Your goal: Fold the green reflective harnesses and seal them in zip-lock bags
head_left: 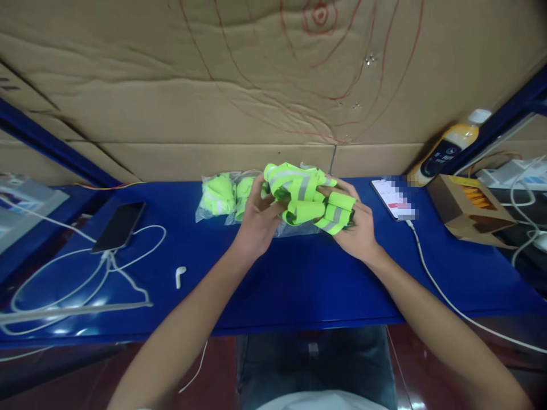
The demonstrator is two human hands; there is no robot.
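Observation:
Between my two hands, above the blue shelf, is a bunched neon-yellow reflective vest [299, 185] with silver-grey stripes. My left hand [259, 219] grips its left side, thumb and fingers pressed into the folds. On the right, my right hand [358, 225] is closed round rolled straps of the same material, its fingers partly hidden behind them. Behind my left hand lie neon-yellow bundles in clear plastic bags [219, 195]. More clear plastic [294, 229] shows on the shelf under the vest.
The blue shelf [294, 285] backs onto a cardboard wall [171, 114]. A dark phone [119, 226], white cables and an earbud [180, 277] lie left. At right are a lit phone [391, 199] on a cable, an open cardboard box [465, 210] and a leaning juice bottle [448, 148].

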